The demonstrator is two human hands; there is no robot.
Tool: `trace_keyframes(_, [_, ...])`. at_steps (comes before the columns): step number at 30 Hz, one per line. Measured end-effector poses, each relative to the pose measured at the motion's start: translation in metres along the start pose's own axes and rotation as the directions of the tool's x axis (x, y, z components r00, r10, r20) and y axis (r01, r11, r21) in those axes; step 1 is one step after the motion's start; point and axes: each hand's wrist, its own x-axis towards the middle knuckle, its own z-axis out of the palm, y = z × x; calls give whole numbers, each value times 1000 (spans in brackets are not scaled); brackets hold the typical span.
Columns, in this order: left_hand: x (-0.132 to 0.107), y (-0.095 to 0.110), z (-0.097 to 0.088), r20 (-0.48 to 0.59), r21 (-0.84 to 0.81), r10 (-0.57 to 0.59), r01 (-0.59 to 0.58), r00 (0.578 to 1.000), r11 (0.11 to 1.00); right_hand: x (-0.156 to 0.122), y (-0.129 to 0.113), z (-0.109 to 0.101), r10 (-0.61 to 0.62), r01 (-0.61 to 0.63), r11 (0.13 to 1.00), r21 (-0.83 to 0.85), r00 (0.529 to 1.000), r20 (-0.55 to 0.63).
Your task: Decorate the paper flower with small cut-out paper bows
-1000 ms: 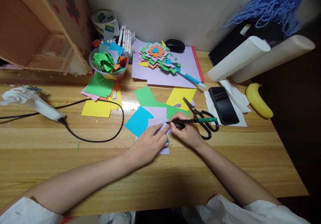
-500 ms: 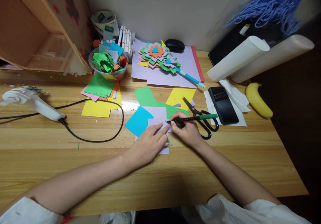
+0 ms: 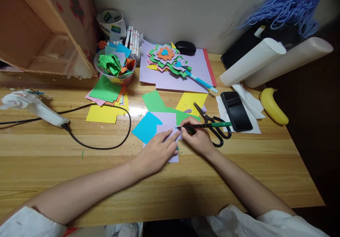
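My left hand (image 3: 160, 149) lies flat with its fingers stretched out, pressing on pale purple paper (image 3: 166, 119). A pen or pencil with a dark speckled and green barrel (image 3: 219, 124) is pinched in my right hand (image 3: 196, 136), its tip on the purple paper close to my left fingertips. To the left a blue paper square (image 3: 146, 129) overlaps the purple sheet. Beyond it lie green paper (image 3: 154, 102) and yellow paper (image 3: 195, 99). Black-handled scissors (image 3: 217, 137) rest just right of my right hand, partly under the pen's barrel.
At left are a white glue gun (image 3: 45, 113) with a looping black cord and a paper stack (image 3: 105, 90). A tub of scraps (image 3: 115, 72) and a layered paper flower (image 3: 166, 54) stand behind. A phone (image 3: 236, 111) and a banana (image 3: 273, 106) lie at right.
The view has shifted very slightly. Both hands and the pen stay in nearly the same place on the purple paper.
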Motion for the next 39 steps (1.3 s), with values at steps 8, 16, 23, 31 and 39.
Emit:
trace_keyframes(8, [2,1,-1,-17,16,5,-5,1000,1000,1,-1,-1,-3,3,1000,0,1000,9])
trace_keyframes(16, [0,0,0,-5,10,3,-3,1000,1000,0,0,-2,-8,8,1000,1,1000,26])
trace_keyframes(23, [1,0,-4,24,10,9,-9,1000,1000,-2,4,-1,39,-34,997,67,996,-79])
trace_keyframes(31, [2,0,-7,95,31,13,-16,995,999,-1,2,0,48,-48,999,24,999,-21])
trace_keyframes(39, [2,0,-4,99,57,9,-14,995,998,-1,3,-1,-7,5,998,-59,999,-45])
